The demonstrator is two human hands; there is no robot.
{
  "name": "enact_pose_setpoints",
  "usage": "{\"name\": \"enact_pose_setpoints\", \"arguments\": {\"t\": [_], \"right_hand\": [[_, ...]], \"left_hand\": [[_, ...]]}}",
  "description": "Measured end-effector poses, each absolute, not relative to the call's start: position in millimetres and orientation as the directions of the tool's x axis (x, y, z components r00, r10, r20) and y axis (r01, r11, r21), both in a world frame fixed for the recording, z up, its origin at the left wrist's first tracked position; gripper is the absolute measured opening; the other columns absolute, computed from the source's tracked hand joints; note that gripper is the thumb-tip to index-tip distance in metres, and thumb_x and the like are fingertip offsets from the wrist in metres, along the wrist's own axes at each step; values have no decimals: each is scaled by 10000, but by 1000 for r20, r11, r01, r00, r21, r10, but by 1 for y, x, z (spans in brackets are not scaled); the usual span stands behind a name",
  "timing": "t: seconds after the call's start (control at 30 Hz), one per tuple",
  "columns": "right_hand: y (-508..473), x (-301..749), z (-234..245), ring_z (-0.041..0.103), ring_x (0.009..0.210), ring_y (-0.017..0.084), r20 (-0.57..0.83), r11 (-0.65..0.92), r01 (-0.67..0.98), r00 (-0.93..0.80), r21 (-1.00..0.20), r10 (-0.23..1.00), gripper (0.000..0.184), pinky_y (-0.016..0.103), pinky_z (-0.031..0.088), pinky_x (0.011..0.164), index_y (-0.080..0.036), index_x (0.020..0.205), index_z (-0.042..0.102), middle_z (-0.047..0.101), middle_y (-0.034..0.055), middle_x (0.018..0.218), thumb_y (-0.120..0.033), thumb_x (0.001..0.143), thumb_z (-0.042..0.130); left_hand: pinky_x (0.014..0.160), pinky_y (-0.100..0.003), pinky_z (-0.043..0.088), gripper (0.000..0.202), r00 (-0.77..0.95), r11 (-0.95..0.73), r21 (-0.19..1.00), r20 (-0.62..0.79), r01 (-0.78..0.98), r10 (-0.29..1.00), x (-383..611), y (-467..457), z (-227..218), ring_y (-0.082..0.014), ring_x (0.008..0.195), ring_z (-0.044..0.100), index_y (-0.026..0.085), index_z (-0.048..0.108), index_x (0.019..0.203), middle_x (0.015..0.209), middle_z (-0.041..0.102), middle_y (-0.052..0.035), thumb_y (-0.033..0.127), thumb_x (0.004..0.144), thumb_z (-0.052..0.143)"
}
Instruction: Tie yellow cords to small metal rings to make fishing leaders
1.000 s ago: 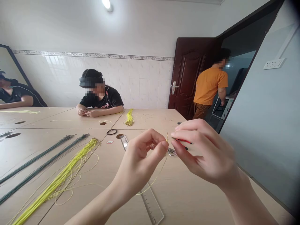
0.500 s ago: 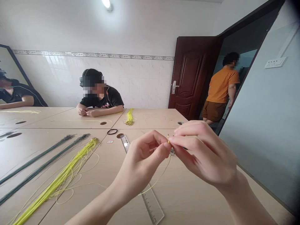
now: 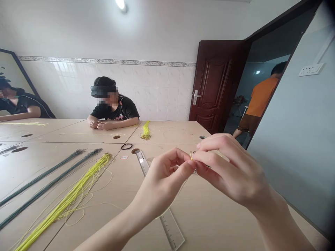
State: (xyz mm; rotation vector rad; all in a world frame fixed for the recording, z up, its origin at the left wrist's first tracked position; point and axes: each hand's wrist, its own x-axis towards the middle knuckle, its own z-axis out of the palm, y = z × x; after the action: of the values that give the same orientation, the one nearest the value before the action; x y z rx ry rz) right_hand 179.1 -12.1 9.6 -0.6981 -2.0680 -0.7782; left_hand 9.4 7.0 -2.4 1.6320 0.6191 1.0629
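Left hand [image 3: 167, 176] and right hand [image 3: 232, 170] pinch line [image 3: 191, 156] right of the ruler [image 3: 171, 228], apparently looping it; next move needs steadiness.

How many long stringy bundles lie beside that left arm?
3: the yellow bundle, an inner green bundle left of it, an outer green bundle beyond. Dark strands at the left edge may be another.

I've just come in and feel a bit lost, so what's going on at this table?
The person's left hand pinches a thin yellow line, and the right hand meets it at the same spot, though its exact grip is hidden. A clear ruler lies on the table, partly behind the left hand. A yellow bundle and dark green bundles lie to the left. Across the table sits a person in black, hands together.
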Motion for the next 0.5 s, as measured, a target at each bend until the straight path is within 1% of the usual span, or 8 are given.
{"name": "enact_pose_setpoints", "arguments": {"t": [0.13,0.23,0.33,0.37,0.4,0.43,0.47,0.5], "right_hand": [[-11,181,10,577,828,194,809,655,708,-533,266,247,112,341,472,680,-144,812,543,583,58,842,-60,832,614],[-11,183,10,582,813,191,821,663,694,-532,280,210,111,325,460,656,-145,811,540,590,59,827,-73,825,624],[-9,183,10,570,735,148,879,672,704,-446,230,167,120,292,440,625,-152,806,535,591,32,769,-51,819,601],[-8,181,10,559,711,138,895,671,721,-400,174,197,99,290,435,624,-151,808,535,586,28,753,-62,833,572],[-7,178,8,549,701,139,890,664,741,-365,100,273,71,297,434,632,-147,819,539,582,33,748,-89,859,528],[-5,173,6,546,704,147,857,652,758,-350,21,378,88,309,437,647,-139,834,546,583,44,755,-120,884,477],[-3,167,2,549,718,159,788,634,772,-359,-51,500,143,324,445,666,-131,845,559,588,56,769,-149,906,431],[0,159,-5,560,739,174,683,613,783,-391,-106,617,199,341,457,687,-122,852,576,599,70,787,-173,921,396]], "left_hand": [[595,-216,347,238,472,-344,925,378,-160,797,15,8,-9,-95,660,435,160,535,740,683,517,26,329,908,525],[597,-212,363,236,456,-360,912,409,-194,790,17,9,-13,-88,645,444,157,528,735,675,515,28,313,912,522],[586,-196,386,169,391,-391,892,450,-226,803,6,13,-6,-77,621,467,152,554,735,666,539,29,209,894,545],[582,-194,400,149,324,-420,870,488,-259,811,-1,16,-1,-78,619,481,146,572,731,666,553,24,160,878,552],[576,-196,417,143,219,-471,824,546,-313,809,-10,19,5,-81,616,498,137,588,717,663,566,17,112,855,558],[574,-206,440,151,80,-526,763,592,-376,802,-19,22,11,-93,627,519,121,601,695,667,580,1,74,833,559],[573,-198,456,176,-46,-584,687,630,-433,775,-27,25,19,-86,629,524,124,590,674,656,570,10,66,832,538],[583,-184,467,198,-142,-619,623,641,-478,754,-36,27,26,-69,627,526,133,561,667,637,543,33,31,827,508]]}}
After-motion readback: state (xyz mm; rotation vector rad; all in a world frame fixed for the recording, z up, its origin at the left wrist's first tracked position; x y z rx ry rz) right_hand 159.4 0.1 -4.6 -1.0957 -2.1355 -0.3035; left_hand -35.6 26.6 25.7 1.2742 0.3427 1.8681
